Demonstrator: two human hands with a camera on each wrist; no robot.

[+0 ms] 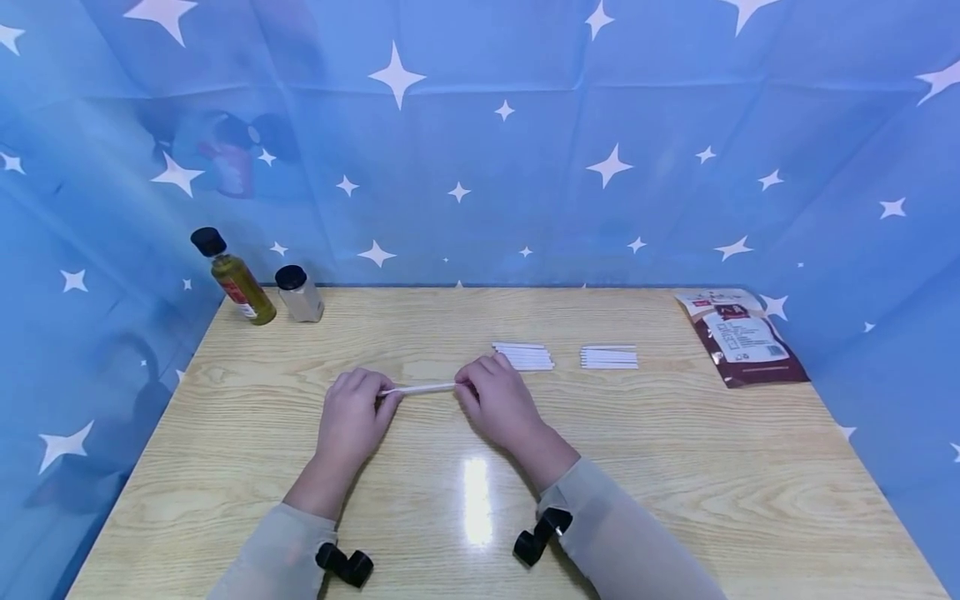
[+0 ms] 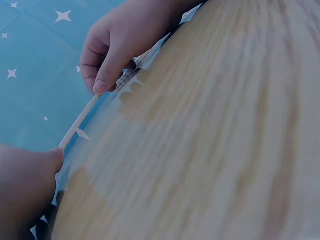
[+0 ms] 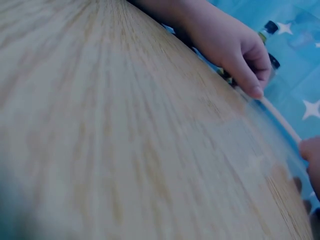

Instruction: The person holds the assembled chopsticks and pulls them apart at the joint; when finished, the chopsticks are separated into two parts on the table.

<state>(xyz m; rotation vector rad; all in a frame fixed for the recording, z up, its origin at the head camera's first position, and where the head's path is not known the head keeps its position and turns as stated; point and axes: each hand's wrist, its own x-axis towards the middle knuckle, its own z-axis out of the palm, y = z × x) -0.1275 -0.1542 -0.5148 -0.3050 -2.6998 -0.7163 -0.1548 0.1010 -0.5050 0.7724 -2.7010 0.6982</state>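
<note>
Both hands hold one thin white stick [image 1: 429, 388] between them, level above the tabletop. My left hand [image 1: 356, 414] pinches its left end with thumb and fingers. At the other end, the thumb and fingers of my right hand [image 1: 498, 400] pinch it. The left wrist view shows the bare middle of the stick [image 2: 79, 121] between the two thumbs. Just beyond the right hand lies a row of similar white sticks [image 1: 527, 358], its left part close behind the knuckles. A second row of white sticks [image 1: 609, 358] lies farther right.
An oil bottle [image 1: 242, 287] with a black cap and a small black-lidded jar [image 1: 302, 298] stand at the back left. A brown and white packet [image 1: 742, 337] lies at the back right. Blue star-patterned cloth [image 1: 480, 183] hangs behind the wooden table [image 1: 712, 483].
</note>
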